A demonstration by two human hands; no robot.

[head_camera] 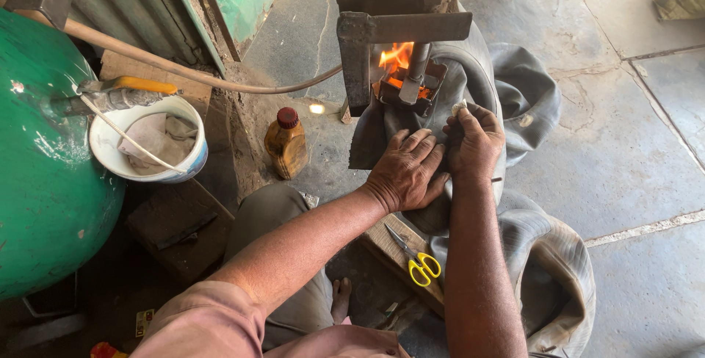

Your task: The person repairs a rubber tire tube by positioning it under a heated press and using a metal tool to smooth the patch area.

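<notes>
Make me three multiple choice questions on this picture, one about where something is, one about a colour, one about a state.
1. Where do the scissors lie?
A. on a wooden board below the left forearm
B. in the white bowl
C. on the green tank

2. What colour are the scissor handles?
A. red
B. yellow
C. blue

3. What is the state of the small metal tray under the iron clamp?
A. cold and bare
B. full of water
C. burning with flame

A, they rest on the board; B, the loops are yellow; C, orange flame rises there, above the left hand and right hand pressing the grey rubber inner tube.
</notes>
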